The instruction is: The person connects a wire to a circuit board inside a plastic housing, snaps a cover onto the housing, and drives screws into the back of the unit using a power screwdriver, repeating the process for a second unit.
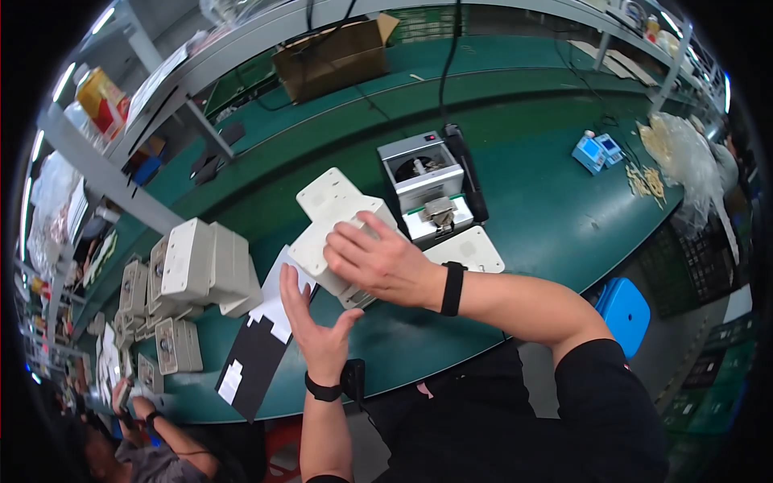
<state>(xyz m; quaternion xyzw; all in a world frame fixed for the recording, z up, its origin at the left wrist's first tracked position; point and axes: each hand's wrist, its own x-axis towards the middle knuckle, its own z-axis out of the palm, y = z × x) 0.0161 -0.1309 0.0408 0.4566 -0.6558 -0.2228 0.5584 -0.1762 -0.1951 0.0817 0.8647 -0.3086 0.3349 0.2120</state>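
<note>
A stack of off-white plastic boxes [342, 211] with screw holes at the corners stands on the green bench in front of me. My right hand [378, 262] reaches across it, fingers bent and gripping the near box; its fingertips lie on the upper face. Beside the near left edge of that box is my left hand [318, 334], thumb and fingers spread, holding nothing. Under and left of it lies a dark sheet [254, 358] with white paper pieces. Behind my right wrist sits a flat off-white panel [475, 248], partly covered by the wrist.
A grey machine [423, 173] with an open top stands beyond the boxes. More off-white housings [189, 258] are piled at left, near another person's hands [133, 402]. Small blue devices [597, 151], a plastic bag [696, 161] and a blue stool [624, 314] are at right.
</note>
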